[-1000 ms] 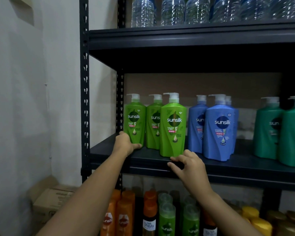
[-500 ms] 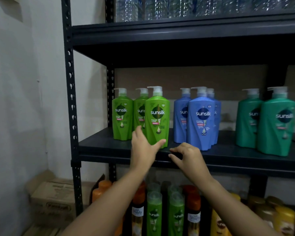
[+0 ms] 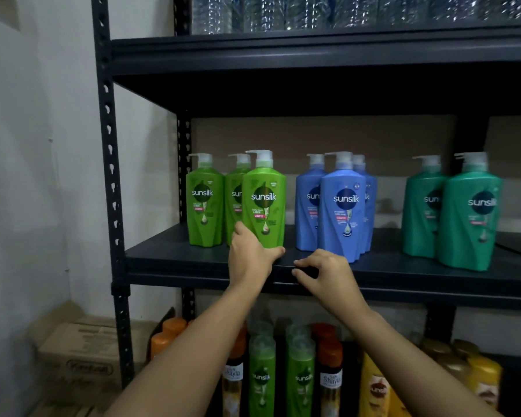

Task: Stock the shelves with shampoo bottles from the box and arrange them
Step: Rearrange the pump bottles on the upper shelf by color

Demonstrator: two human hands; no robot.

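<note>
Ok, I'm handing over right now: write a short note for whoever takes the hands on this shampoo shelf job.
Left hand: grips the base of the front light-green plastic pump bottle.
Right hand: empty, fingers curled on the front lip of the dark metal shelf.
Done: three light-green, three blue pump bottles and two teal pump bottles stand upright in clusters.
Left: square up the green cluster; the brown cardboard box sits on the floor at left, contents not visible.
</note>
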